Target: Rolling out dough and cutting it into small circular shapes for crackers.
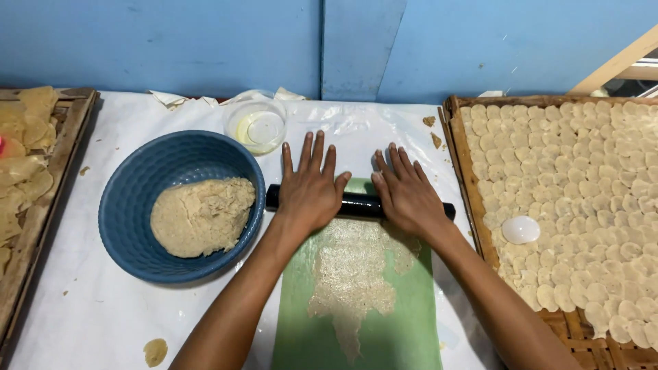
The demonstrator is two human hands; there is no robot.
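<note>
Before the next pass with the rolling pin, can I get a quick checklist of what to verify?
1. Both palms on the black rolling pin: ok, left hand and right hand press flat, fingers spread.
2. Pin on the green mat: ok, across its far end.
3. Dough sheet evenly spread: not ok, ragged edges, narrow tail toward the near end.
4. Dough in the blue bowl: ok, a lump remains.
5. Woven tray has room: cannot tell, the visible part is packed with discs.

Middle of the black rolling pin [356, 204] under both palms — green sheet [404, 329] cut off below.
</note>
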